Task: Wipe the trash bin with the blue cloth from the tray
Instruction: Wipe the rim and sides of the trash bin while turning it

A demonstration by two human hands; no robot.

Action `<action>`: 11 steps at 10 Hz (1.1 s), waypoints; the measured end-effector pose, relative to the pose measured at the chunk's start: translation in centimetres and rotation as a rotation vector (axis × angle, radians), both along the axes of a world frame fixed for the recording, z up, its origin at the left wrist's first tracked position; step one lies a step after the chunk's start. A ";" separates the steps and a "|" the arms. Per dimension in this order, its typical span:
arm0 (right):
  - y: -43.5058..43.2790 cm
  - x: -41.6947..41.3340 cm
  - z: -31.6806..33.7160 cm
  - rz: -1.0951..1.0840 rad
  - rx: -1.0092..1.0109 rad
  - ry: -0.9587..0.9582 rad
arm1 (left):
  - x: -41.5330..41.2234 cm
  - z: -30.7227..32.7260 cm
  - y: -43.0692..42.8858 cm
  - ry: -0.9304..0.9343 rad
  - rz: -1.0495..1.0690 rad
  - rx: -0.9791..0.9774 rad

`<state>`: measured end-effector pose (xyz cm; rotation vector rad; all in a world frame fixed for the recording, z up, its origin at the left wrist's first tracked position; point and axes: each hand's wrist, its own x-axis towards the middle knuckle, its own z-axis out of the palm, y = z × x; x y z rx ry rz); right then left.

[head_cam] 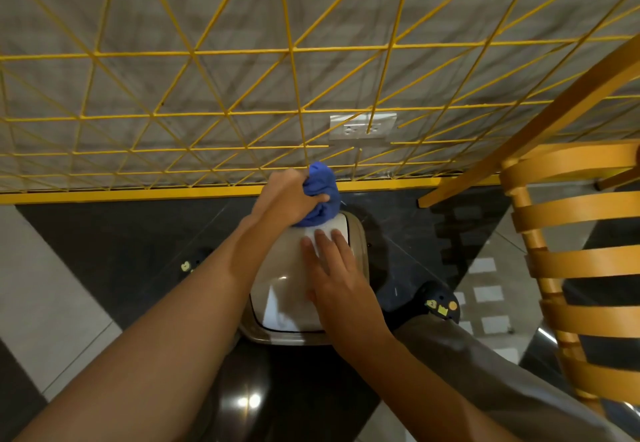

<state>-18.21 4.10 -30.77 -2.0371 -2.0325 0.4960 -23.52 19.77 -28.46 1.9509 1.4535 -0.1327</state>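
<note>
bunched blue cloth [320, 196] on beige bin [277, 268]

Cloth at the bin's far edge

The left hand [289, 196] clutches the bunched blue cloth [320, 196] against the far edge of the trash bin [277, 289]. The right hand [337, 279] lies flat on its lid, below a yellow wire grid [242, 50].

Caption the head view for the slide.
Left hand presses a bunched blue cloth on the trash bin lid while right hand steadies it.
</note>
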 end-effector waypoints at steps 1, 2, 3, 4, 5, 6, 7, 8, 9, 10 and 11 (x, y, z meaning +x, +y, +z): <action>0.2 -0.1 -0.5 -0.017 -0.054 -0.043 | 0.7 0.5 1.0 0.071 -0.037 -0.006; 0.1 -0.2 -0.9 -0.010 -0.087 -0.051 | 2.6 0.1 0.7 0.079 -0.176 -0.052; 0.0 -0.4 -0.8 -0.011 -0.078 -0.037 | 3.3 -0.6 0.7 0.122 -0.230 -0.028; 0.0 -0.5 -0.8 -0.022 -0.078 -0.030 | 2.5 -0.9 1.7 0.262 -0.212 -0.029; 0.1 -0.7 -0.5 -0.065 -0.028 -0.016 | 2.6 -0.9 2.1 0.268 -0.197 -0.027; 0.1 -0.7 -0.6 -0.068 -0.032 -0.036 | 3.5 -1.0 1.5 0.195 -0.216 -0.012; -0.1 -0.5 -1.2 -0.035 -0.026 -0.077 | 3.2 -1.0 0.8 0.132 -0.209 0.001; -0.1 -0.7 -1.4 -0.035 -0.041 -0.063 | 1.3 -1.1 1.0 0.119 -0.118 0.031; 0.0 -0.7 -1.4 -0.027 -0.032 -0.073 | -1.3 -1.2 1.0 0.157 -0.077 0.112; -0.1 -0.6 -1.5 -0.016 -0.038 -0.084 | -2.7 -1.4 1.3 0.150 0.066 0.133; -0.1 -0.6 -1.5 -0.022 -0.057 -0.070 | -1.0 -1.4 0.8 0.121 -0.011 0.040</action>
